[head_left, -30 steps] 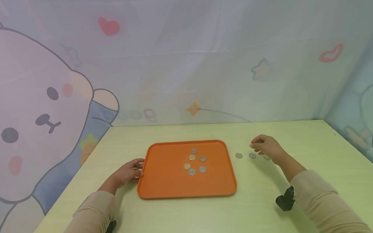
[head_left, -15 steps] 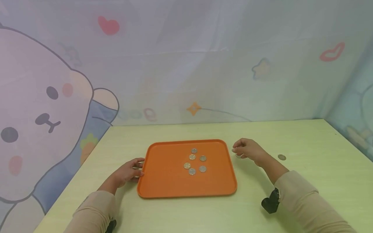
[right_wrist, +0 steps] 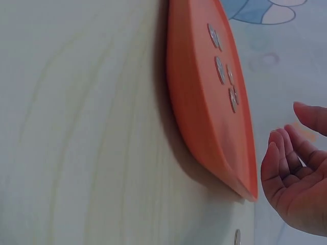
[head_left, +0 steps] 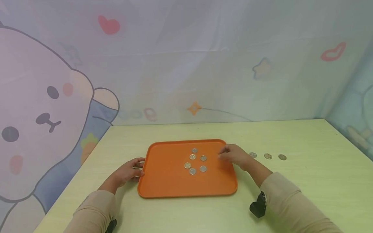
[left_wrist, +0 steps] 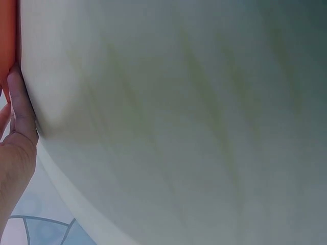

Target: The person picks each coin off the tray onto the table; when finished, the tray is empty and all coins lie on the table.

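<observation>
A rectangular orange tray (head_left: 166,184) lies on the table and bears several silvery and gold-toned coins (head_left: 203,168). My left hand (head_left: 128,173) rests at the tray's left rim, fingertips against the edge. My right hand (head_left: 234,157) is over the right side of the tray, thumb and fingers drawn in. In the right wrist view the right hand (right_wrist: 299,173) is above the tray surface with curled fingers. The coin it picked from beside the tray is hidden in its grasp.
Three more coins (head_left: 268,156) lie in a row on the pale yellow-green table (head_left: 309,155), right of the tray. Behind the table hangs a cloth backdrop (head_left: 180,64) with a cartoon bear. A black wrist camera (head_left: 258,205) sits under the right sleeve.
My right hand has moved left from the row of coins, across the rim to over the tray. The coin nearest the tray has left the table. The left hand has stayed put.
</observation>
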Demonstrator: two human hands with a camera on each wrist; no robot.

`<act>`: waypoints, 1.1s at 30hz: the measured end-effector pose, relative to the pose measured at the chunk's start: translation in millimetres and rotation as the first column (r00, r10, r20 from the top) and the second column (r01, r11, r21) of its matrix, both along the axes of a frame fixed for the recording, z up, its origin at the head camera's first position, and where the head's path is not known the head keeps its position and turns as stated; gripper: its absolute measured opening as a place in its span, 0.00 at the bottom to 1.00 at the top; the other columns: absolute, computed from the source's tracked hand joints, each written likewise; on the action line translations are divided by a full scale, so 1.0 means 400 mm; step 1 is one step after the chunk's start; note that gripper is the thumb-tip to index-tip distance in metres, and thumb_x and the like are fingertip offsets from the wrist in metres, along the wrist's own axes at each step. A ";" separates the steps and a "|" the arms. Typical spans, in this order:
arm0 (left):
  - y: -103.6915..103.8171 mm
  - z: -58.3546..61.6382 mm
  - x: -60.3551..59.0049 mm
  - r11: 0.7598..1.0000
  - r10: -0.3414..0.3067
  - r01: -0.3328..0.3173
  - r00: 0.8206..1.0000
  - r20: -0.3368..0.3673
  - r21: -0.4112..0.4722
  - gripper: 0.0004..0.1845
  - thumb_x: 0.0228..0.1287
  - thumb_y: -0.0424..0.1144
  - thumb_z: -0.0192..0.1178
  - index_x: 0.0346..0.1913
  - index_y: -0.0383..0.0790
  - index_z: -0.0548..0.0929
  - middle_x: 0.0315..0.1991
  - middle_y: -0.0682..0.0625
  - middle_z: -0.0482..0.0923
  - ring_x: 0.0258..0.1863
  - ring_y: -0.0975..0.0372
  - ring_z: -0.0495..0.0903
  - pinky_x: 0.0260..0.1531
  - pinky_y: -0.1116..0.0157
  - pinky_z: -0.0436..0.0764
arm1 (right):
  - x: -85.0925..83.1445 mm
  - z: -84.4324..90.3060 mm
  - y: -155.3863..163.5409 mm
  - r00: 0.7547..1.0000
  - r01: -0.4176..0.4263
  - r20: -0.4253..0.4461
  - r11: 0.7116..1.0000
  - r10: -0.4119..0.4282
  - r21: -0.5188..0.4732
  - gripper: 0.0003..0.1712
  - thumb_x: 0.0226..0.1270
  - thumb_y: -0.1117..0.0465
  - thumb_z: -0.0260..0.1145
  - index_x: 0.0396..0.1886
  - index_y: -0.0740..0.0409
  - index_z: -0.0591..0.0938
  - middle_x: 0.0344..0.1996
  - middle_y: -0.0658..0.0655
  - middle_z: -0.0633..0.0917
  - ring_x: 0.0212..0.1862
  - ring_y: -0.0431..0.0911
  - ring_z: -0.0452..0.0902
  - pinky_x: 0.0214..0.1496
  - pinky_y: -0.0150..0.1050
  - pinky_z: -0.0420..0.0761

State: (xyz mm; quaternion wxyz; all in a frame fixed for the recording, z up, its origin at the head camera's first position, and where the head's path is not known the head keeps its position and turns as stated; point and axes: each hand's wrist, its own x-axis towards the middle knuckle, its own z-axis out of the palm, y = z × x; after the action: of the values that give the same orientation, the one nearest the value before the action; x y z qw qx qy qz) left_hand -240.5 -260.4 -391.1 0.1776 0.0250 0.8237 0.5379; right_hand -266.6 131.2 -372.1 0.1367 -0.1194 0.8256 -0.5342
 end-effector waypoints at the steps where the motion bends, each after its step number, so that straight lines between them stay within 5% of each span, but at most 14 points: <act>1: 0.000 0.001 0.001 1.000 0.000 0.000 1.000 0.000 0.000 0.30 0.55 0.24 0.51 0.61 0.29 0.54 0.53 0.33 0.58 0.39 0.56 0.72 0.37 0.58 0.75 | 0.001 -0.001 -0.006 1.000 0.001 0.002 1.000 -0.001 0.000 0.15 0.54 0.63 0.60 0.38 0.69 0.73 0.30 0.55 0.75 0.34 0.48 0.70 0.38 0.42 0.72; 19: 0.004 0.002 0.003 1.000 0.015 -0.015 1.000 -0.003 -0.002 0.31 0.54 0.23 0.51 0.61 0.28 0.54 0.53 0.32 0.58 0.37 0.58 0.73 0.36 0.59 0.76 | 0.007 -0.038 -0.086 0.993 -0.115 0.009 0.993 0.115 0.005 0.15 0.52 0.69 0.60 0.40 0.72 0.74 0.30 0.57 0.78 0.30 0.44 0.73 0.31 0.37 0.75; 33: 0.007 0.001 0.002 1.000 0.025 -0.025 1.000 -0.001 0.003 0.30 0.54 0.22 0.51 0.61 0.27 0.54 0.51 0.33 0.59 0.35 0.59 0.72 0.35 0.59 0.76 | 0.004 -0.045 -0.129 0.993 -0.086 -0.066 0.980 0.100 0.179 0.12 0.47 0.70 0.64 0.34 0.67 0.77 0.25 0.52 0.76 0.22 0.41 0.69 0.24 0.32 0.71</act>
State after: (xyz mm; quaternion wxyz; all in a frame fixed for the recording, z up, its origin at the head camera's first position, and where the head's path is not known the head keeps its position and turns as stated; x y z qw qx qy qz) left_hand -239.8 -257.8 -390.8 0.1705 0.0153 0.8233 0.5411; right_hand -265.2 79.6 -390.0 0.1404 -0.1653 0.8677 -0.4473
